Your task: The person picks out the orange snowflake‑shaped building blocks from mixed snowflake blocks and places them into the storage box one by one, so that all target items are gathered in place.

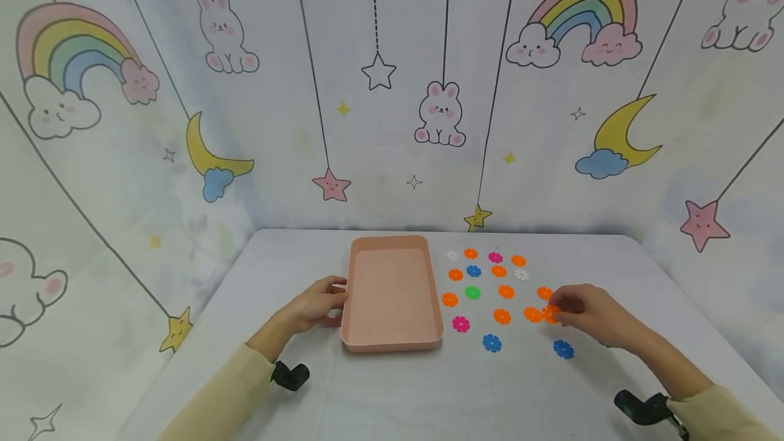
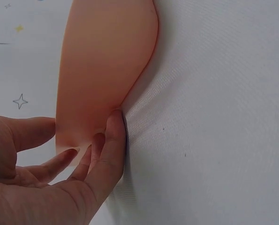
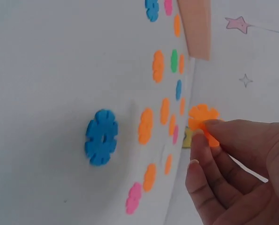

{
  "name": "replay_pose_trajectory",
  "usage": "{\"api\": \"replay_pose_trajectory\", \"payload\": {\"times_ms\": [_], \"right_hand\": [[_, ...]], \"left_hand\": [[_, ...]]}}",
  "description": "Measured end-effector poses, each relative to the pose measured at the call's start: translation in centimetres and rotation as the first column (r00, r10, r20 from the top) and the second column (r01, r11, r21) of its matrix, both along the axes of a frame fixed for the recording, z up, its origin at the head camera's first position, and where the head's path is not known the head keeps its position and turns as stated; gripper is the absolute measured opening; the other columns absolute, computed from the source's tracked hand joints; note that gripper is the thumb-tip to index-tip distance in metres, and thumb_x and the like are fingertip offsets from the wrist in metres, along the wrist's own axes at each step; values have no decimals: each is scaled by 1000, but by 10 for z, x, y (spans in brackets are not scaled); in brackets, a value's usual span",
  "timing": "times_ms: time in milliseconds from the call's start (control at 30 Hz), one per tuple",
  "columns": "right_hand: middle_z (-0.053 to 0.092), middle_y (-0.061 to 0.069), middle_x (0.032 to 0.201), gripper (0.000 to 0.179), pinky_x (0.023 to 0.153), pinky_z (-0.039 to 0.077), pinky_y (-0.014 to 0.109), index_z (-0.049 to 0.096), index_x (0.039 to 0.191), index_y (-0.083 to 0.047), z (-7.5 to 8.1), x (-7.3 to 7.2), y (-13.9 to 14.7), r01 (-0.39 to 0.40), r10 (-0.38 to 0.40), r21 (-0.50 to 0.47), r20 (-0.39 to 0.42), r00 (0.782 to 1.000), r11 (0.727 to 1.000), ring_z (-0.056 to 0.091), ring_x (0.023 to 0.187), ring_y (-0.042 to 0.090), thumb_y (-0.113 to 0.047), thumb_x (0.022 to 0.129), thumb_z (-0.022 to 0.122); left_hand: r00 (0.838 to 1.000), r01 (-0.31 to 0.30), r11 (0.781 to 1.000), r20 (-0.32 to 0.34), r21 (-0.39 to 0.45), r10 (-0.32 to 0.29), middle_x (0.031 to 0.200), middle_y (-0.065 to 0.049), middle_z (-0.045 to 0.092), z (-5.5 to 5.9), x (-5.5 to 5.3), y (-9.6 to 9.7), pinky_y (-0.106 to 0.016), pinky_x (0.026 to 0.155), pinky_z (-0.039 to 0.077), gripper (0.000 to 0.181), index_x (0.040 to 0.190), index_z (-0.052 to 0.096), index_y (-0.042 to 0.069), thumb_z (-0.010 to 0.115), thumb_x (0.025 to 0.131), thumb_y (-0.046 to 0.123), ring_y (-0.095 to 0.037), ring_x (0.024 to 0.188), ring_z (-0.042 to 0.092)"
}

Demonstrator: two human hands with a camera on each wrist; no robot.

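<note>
Head view: the left hand lies at 9 o'clock of a peach rectangular tray, fingers loosely spread and touching its outer wall. Out at 3 o'clock, the right hand pinches an orange snowflake disc between thumb and fingers, clear of the white tabletop. More orange discs lie between the tray and the right hand, with 1 green disc near the tray's 3 o'clock wall and 1 blue disc between 5 and 6 o'clock of the pinched disc

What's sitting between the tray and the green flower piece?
One orange piece lies between the tray and the green piece; the head view shows it.
</note>
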State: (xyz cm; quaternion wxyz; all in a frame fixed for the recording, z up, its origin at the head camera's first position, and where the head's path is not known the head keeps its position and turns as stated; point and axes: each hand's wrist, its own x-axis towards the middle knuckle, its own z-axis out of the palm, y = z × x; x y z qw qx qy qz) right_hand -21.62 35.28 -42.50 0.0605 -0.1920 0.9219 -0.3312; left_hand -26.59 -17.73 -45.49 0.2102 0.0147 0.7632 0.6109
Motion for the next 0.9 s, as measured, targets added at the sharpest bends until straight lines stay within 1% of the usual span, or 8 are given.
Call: {"api": "replay_pose_trajectory", "payload": {"times_ms": [100,233,300,467,600,733,900], "right_hand": [[72,5,100,18,73,58,22,69,110,-2,5,-2,-14,2,-2,-28,-2,1000,1000,68,83,15,-11,95,72],[72,4,98,16,74,58,22,70,109,-4,7,-7,-33,7,-8,-52,-4,1000,999,68,85,19,-10,95,72],[72,2,98,16,74,58,22,70,109,-4,8,-9,-43,1,-2,-66,-10,1000,998,67,85,19,-10,95,72],[71,4,98,16,73,59,23,70,109,-4,7,-15,-66,-29,27,-102,-21,999,994,67,84,16,-11,95,72],[70,2,96,13,73,58,22,70,107,-7,5,-19,-84,-41,40,-109,-17,999,993,66,86,16,-12,95,73],[70,0,93,12,72,59,23,71,106,-7,3,-22,-100,-54,53,-119,-12,999,991,67,85,17,-12,95,72],[71,-1,93,11,73,59,24,70,106,-9,3,-24,-118,-89,88,-141,-15,996,986,68,83,18,-11,96,71]], "left_hand": [[1000,1,1000,-9,-1,-1,137,-25,50,0,0,1,-46,82,60,44,148,39,-3,49,106,7,-32,113,61],[1000,-5,1000,-6,2,5,135,-25,50,0,-1,0,-43,79,60,44,149,38,-3,48,107,6,-31,112,61],[1000,-9,1000,-4,4,9,136,-25,50,0,-2,0,-42,79,60,44,149,38,-3,48,107,6,-31,113,61],[1000,-12,1000,-2,0,12,136,-25,50,0,-1,2,-42,79,59,44,149,38,-3,48,107,7,-32,113,61],[1000,-10,1000,3,-7,10,137,-26,51,0,0,2,-43,79,59,45,149,38,-4,48,107,7,-31,112,61],[1000,-5,1000,2,-9,5,138,-26,51,0,2,2,-44,80,59,45,149,38,-4,48,106,7,-31,113,62],[1000,-5,1000,0,-11,5,138,-26,51,1,1,2,-44,79,59,45,149,38,-4,49,106,7,-32,113,61]]}}
